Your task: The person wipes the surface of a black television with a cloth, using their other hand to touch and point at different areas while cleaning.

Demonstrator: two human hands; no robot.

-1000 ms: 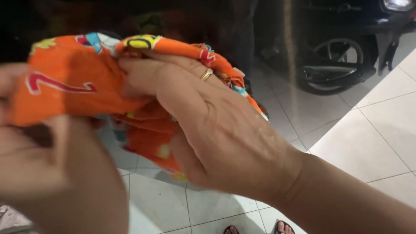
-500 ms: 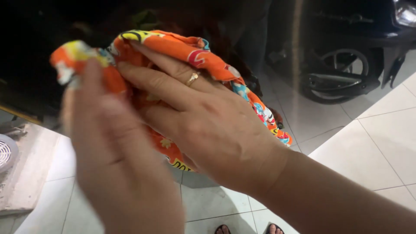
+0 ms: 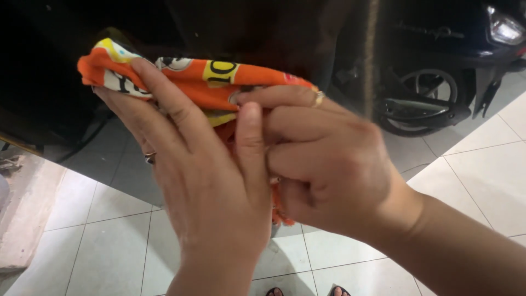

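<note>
An orange printed cloth [image 3: 192, 77] with yellow, white and black patches is bunched up in front of me at chest height. My left hand [image 3: 203, 181] holds its left part, fingers stretched up along the fabric, a ring on one finger. My right hand [image 3: 323, 164] is curled tight around the cloth's right part, a gold ring on one finger. The two hands press together, and most of the cloth is hidden between them.
A parked motorcycle [image 3: 433, 93] with its front wheel and headlight stands at the upper right. White floor tiles [image 3: 471, 181] lie below. A concrete edge [image 3: 27, 214] runs at the left. My toes in sandals [image 3: 307, 290] show at the bottom edge.
The cloth has been gathered into a tighter bundle. My left hand moved from under and behind the cloth to the front, and my right hand went from flat fingers to a closed grip.
</note>
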